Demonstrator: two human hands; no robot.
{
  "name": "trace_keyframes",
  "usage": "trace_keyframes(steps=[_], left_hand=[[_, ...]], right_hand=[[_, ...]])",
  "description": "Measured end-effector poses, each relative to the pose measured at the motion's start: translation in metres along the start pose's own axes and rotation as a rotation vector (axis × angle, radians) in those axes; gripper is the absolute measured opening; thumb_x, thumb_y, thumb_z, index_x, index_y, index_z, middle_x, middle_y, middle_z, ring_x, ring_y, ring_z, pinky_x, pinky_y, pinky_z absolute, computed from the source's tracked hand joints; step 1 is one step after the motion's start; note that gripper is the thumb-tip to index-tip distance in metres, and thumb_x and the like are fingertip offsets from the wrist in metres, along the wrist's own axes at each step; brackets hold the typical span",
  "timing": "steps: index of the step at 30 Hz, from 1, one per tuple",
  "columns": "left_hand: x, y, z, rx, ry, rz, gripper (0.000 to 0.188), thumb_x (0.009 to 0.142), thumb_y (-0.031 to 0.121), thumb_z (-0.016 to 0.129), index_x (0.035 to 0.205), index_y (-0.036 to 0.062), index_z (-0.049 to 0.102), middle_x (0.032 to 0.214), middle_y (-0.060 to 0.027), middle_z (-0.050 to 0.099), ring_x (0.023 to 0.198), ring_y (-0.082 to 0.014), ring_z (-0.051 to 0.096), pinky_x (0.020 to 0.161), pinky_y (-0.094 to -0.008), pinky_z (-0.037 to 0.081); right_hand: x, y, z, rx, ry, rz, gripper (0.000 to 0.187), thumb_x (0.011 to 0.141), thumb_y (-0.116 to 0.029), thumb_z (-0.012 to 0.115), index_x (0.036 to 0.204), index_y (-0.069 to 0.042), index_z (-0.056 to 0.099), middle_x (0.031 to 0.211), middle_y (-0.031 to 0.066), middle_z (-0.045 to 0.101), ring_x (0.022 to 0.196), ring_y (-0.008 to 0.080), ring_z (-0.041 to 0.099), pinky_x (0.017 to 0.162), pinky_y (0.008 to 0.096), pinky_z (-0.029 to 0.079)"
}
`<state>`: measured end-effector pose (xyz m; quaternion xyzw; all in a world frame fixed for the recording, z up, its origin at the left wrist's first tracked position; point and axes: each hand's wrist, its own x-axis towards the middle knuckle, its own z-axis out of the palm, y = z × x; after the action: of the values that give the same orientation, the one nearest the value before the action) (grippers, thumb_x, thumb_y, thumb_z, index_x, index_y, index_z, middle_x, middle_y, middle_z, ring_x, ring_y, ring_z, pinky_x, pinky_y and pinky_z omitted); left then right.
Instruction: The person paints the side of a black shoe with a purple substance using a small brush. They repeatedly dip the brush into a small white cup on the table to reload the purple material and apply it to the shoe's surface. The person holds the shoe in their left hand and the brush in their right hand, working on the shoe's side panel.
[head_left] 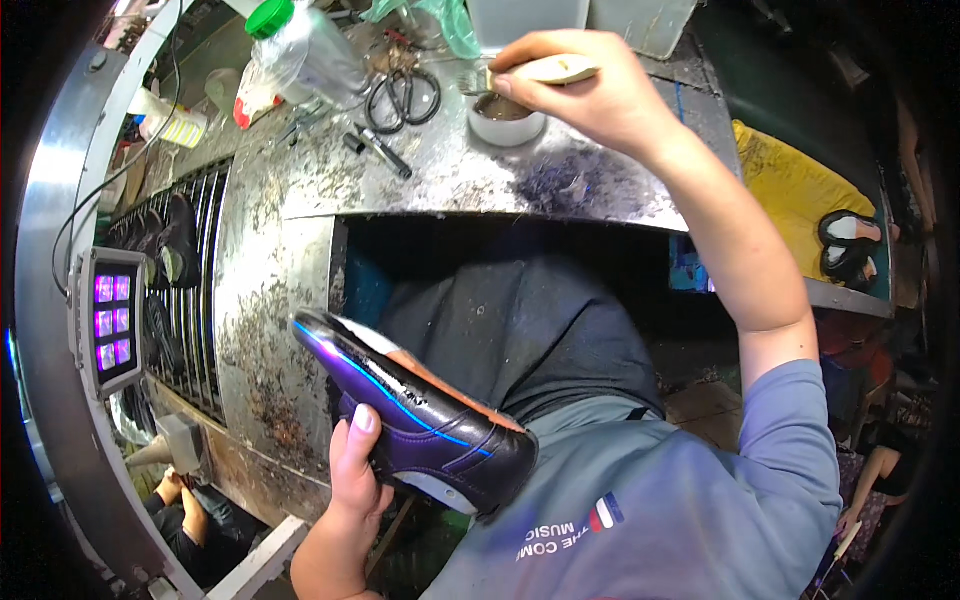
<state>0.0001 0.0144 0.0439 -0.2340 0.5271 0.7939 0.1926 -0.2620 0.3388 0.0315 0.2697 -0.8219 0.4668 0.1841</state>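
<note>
My left hand [355,465] is closed around a black shoe [430,420], with its thumb against the side of the upper. The shoe lies tilted above my lap, toe toward the upper left, and a bright blue gleam runs along it. A dark, wet-looking patch shows along its lower edge, beside the orange and white underside. At the far side of the bench, my right hand [590,95] pinches the pale handle of a flat brush [560,68]. Its bristles are over the rim of a small white bowl [508,128] holding something brownish.
Black-handled scissors [402,100], a marker pen [385,153] and a clear jar with a green lid [310,65] stand on the stained metal bench [270,300]. Left are a purple-lit lamp [115,318] and a rack of shoes [178,240]. Another person's hands [172,488] show lower left; yellow cloth [780,175] lies right.
</note>
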Motion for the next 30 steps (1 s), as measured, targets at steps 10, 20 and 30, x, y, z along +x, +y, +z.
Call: trace_keyframes(steps=[10,20,30], left_hand=[[-0.001,0.007,0.010,0.107,-0.005,-0.014,0.064,0.096,0.039,0.066,0.139,-0.0043,0.048,0.128,-0.0176,0.064,0.116,-0.0273,0.065,0.103,-0.0419,0.051],[-0.001,0.015,0.017,0.292,0.029,-0.014,0.067,0.101,0.049,0.053,0.141,-0.0048,0.047,0.129,-0.0204,0.063,0.116,-0.0301,0.066,0.102,-0.0433,0.052],[0.001,0.007,0.003,0.210,0.079,0.001,0.055,0.100,0.039,0.062,0.133,-0.0039,0.054,0.123,-0.0164,0.067,0.110,-0.0253,0.067,0.098,-0.0390,0.052]], right_hand=[[-0.047,-0.108,0.041,0.507,-0.308,-0.290,0.014,0.079,-0.019,0.079,0.087,-0.010,0.072,0.077,0.0076,0.070,0.072,0.0270,0.070,0.066,0.0369,0.056],[-0.047,-0.121,0.035,0.467,-0.494,-0.330,0.011,0.081,-0.014,0.076,0.090,-0.009,0.071,0.076,0.0056,0.068,0.066,0.0269,0.068,0.058,0.0364,0.055],[-0.051,-0.119,0.024,0.573,-0.624,-0.383,0.011,0.083,-0.014,0.073,0.086,-0.007,0.064,0.069,0.0064,0.059,0.063,0.0308,0.061,0.053,0.0406,0.047]])
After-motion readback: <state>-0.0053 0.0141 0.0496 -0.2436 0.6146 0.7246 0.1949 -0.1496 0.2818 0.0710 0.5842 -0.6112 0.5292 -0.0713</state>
